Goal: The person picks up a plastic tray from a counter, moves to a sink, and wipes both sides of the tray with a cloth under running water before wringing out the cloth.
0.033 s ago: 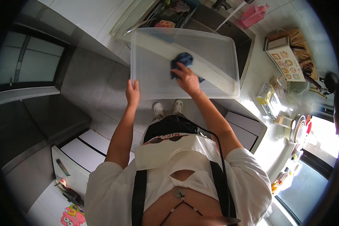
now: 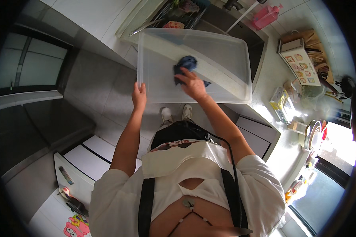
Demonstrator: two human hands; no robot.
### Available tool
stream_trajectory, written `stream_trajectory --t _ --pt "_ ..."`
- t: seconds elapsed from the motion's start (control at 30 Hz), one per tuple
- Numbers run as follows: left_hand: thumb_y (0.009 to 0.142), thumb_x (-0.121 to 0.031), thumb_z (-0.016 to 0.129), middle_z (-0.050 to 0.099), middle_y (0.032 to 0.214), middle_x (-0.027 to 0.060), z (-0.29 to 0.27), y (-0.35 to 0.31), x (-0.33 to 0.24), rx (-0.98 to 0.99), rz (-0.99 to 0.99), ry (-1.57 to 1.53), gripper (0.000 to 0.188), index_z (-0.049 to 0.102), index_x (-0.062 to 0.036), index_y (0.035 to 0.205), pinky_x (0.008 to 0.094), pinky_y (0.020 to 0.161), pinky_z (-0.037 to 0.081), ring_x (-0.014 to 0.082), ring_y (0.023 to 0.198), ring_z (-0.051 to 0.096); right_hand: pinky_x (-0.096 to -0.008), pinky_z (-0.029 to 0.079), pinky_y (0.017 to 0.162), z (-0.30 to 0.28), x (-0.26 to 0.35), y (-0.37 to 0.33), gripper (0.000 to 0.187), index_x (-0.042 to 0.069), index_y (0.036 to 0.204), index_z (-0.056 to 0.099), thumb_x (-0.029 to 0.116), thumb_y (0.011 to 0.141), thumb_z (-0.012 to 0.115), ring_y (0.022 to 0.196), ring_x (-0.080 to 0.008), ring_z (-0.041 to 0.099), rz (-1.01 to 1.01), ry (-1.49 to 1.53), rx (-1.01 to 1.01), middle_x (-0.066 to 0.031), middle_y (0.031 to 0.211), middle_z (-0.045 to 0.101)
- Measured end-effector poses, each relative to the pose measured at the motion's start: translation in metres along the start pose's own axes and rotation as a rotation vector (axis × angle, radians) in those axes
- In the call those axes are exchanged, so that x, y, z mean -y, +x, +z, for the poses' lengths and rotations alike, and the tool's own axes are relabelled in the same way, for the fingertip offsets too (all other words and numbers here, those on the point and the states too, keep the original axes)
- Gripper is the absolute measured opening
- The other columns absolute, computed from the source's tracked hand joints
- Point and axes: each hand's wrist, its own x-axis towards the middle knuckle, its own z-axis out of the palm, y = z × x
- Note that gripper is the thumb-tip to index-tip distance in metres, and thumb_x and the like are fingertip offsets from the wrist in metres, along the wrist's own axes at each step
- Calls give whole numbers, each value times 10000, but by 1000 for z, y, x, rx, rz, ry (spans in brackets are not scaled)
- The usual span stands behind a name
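The shallow translucent plastic container [image 2: 221, 51] is at the far middle of the scene. Its far part lies over the sink [image 2: 247, 37] and the sink's pale front ledge, which shows through the plastic, while its near part juts out above the grey tiled floor [image 2: 114, 89].

The left hand [image 2: 139, 96] holds the container's left wall by the near corner, pinching it between the thumb and fingers, which are pressed together.

The right hand [image 2: 194, 87] lies on a crumpled dark blue cloth [image 2: 187, 62] inside the container, around its middle. Its fingers are spread over the cloth; I cannot tell whether they pinch any of it. Some cloth pokes out to the right of the hand.

Beyond the container's far left edge is a dark dish rack [image 2: 197, 12]; a pink pump bottle [image 2: 266, 17] stands at the far right of the sink.
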Motion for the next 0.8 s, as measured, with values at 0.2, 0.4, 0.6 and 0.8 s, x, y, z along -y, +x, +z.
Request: stream_trajectory --t 0.2,0.4,0.6,0.8 --pt "847 -285 489 596 837 184 6 23 16 9 -8 14 293 490 -34 999 369 661 439 319 785 586 -347 429 849 32 59 20 405 215 1115 542 153 715 546 1043 -257 480 -189 -20 182 -60 1259 415" --pt "831 -229 524 579 747 140 -5 12 -22 42 -86 -88 217 506 -31 919 354 616 440 253 674 572 -334 431 841 12 53 15 302 211 976 622 135 686 580 1000 -207 480 -246 -30 393 50 1217 445" --pt "825 -225 541 559 686 78 13 23 8 -46 0 -86 204 512 -31 882 316 532 428 189 556 521 -308 429 824 -36 -28 -36 249 234 866 645 123 649 596 907 -195 482 -95 -36 357 120 1166 476" --pt "837 -220 535 550 715 51 2 23 -14 51 -115 -134 244 487 -72 1025 266 440 391 118 497 464 -333 439 776 -86 -86 -87 279 173 841 635 56 604 547 833 -230 493 65 -24 173 54 1096 527"
